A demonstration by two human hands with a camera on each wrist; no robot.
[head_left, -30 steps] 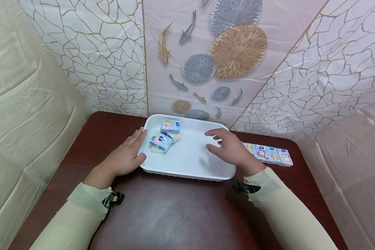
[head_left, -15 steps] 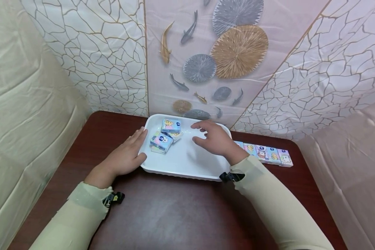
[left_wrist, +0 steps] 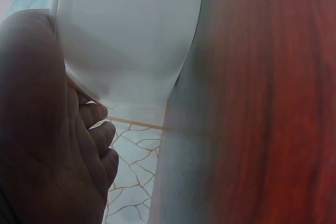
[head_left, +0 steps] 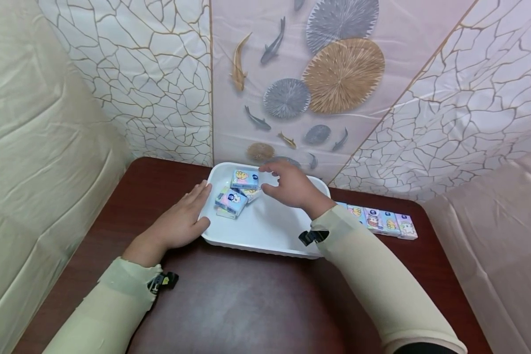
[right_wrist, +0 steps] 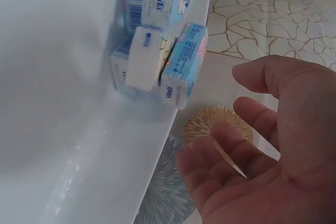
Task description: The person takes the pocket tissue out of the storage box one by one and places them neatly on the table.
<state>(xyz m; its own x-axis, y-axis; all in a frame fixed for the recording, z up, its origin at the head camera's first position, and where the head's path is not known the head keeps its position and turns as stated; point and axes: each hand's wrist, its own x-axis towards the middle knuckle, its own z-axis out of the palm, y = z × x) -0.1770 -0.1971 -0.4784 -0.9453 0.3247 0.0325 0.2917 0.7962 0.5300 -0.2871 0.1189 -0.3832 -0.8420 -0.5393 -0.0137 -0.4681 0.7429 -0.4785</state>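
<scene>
A white tray point(head_left: 265, 238) stands at the back of the table and holds a small heap of pastel tissue packs near its left end. My left hand point(head_left: 177, 219) rests against the tray's left side, its fingers lying along the rim and its thumb at the front corner. Over the tray, my right hand point(head_left: 289, 186) reaches with thumb and fingers apart, just right of the upper tissue pack point(head_left: 245, 178). In the right wrist view, a gap shows between this hand and the blue tissue pack point(right_wrist: 184, 66). Another tissue pack point(head_left: 232, 199) leans on the heap's front.
A row of tissue packs point(head_left: 380, 223) lies on the dark red-brown table point(head_left: 230, 305) to the right of the tray. Behind stands a patterned cloth backdrop point(head_left: 159, 88), and beige cloth point(head_left: 48, 147) hangs at both sides.
My right hand has moved left across the tray, from its right end to beside the tissue packs. My left hand stays at the rim. The packs lie as before.
</scene>
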